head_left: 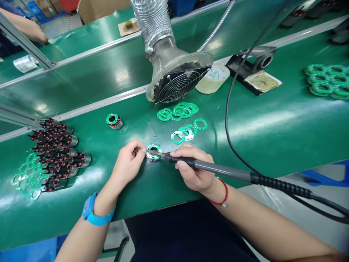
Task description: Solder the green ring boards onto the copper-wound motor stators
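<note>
A motor stator topped by a green ring-shaped circuit board point(151, 157) stands upright on the green bench in front of me. My right hand point(195, 169) is closed around the grey and black handle of a soldering iron point(222, 170), whose tip lies over the board's ring. At the board's left edge, my left hand point(128, 160) is closed, thumb and forefinger pinched together. Whatever those fingertips hold, if anything, is too small to make out. Loose green ring boards point(188, 133) lie in overlapping groups just beyond my right hand.
A fume extractor hood point(178, 78) hangs over the bench's middle. Bare copper-wound stators point(65, 169) crowd the left, beside more boards point(29, 174). One board-topped stator point(116, 122) stands apart. Behind are a tape roll point(214, 78) and an iron stand point(255, 71); the cable point(227, 109) loops rightward.
</note>
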`<action>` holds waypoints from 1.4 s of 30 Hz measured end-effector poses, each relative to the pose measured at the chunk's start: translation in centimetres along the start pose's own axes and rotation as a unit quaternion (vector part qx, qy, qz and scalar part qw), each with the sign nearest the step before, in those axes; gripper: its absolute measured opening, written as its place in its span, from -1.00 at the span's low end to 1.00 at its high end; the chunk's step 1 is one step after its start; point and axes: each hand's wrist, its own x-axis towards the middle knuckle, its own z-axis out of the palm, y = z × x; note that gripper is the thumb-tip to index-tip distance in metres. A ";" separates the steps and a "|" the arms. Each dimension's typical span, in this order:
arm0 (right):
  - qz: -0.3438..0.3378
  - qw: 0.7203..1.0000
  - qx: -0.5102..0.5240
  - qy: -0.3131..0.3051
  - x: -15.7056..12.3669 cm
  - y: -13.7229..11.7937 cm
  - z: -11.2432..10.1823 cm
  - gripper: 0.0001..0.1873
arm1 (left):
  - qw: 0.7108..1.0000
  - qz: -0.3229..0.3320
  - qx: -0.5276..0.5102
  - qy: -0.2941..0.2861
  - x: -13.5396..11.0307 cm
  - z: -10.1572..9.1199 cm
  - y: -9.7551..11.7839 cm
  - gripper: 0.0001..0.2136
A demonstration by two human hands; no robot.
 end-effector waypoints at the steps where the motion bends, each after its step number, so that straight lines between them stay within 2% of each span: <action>1: -0.002 1.000 0.001 0.002 0.0 -0.1 0.0 -0.89 | 1.000 0.001 0.004 0.001 0.0 0.0 0.0 -0.90; 4: 0.017 1.000 -0.009 0.014 0.0 -0.2 0.0 -0.87 | 1.000 0.005 0.011 0.002 0.0 0.0 0.1 -0.90; 7: 0.055 0.998 -0.027 -0.002 0.2 -0.1 0.2 -0.71 | 1.000 0.009 0.018 0.005 0.0 0.0 0.4 -0.89; 9: 0.060 0.995 -0.050 -0.062 0.5 0.0 0.5 -0.60 | 0.999 0.015 0.027 0.008 0.0 0.0 0.5 -0.89; 12: 0.029 0.978 -0.091 -0.187 1.0 0.3 1.1 -0.51 | 0.999 0.025 0.039 0.011 0.0 0.1 0.5 -0.88; 14: 0.015 0.968 -0.104 -0.228 1.1 0.5 1.5 -0.45 | 0.999 0.022 0.031 0.003 0.0 0.0 0.3 -0.89; 16: 0.017 0.968 -0.115 -0.222 1.0 0.7 1.6 -0.45 | 1.000 0.014 0.008 -0.016 -0.1 -0.3 0.1 -0.95; 18: 0.023 0.971 -0.139 -0.193 0.9 1.0 1.5 -0.48 | 0.998 0.010 0.000 -0.057 -0.2 -0.7 0.1 -0.89; 21: 0.026 0.974 -0.162 -0.155 0.6 1.5 1.2 -0.46 | 0.993 0.028 0.044 -0.110 -0.4 -1.3 0.1 -0.87; 23: 0.027 0.974 -0.166 -0.153 0.4 1.6 1.1 -0.47 | 0.992 0.050 0.068 -0.096 -0.4 -1.4 0.2 -0.97; 27: 0.018 0.969 -0.184 -0.162 0.2 1.5 1.3 -0.50 | 0.997 0.064 0.024 -0.045 -0.3 -1.1 0.3 -0.91; 31: -0.033 0.970 -0.159 -0.182 0.2 1.1 1.6 -0.46 | 0.997 0.034 -0.030 -0.058 -0.3 -0.5 0.3 -0.91; 36: -0.105 0.960 -0.142 -0.216 0.1 0.8 1.4 -0.48 | 0.997 0.042 -0.027 -0.062 -0.4 -0.5 0.5 -0.91; 42: -0.077 0.970 -0.165 -0.163 0.0 0.9 1.3 -0.54 | 0.999 0.025 -0.013 -0.042 -0.4 -0.2 0.4 -0.89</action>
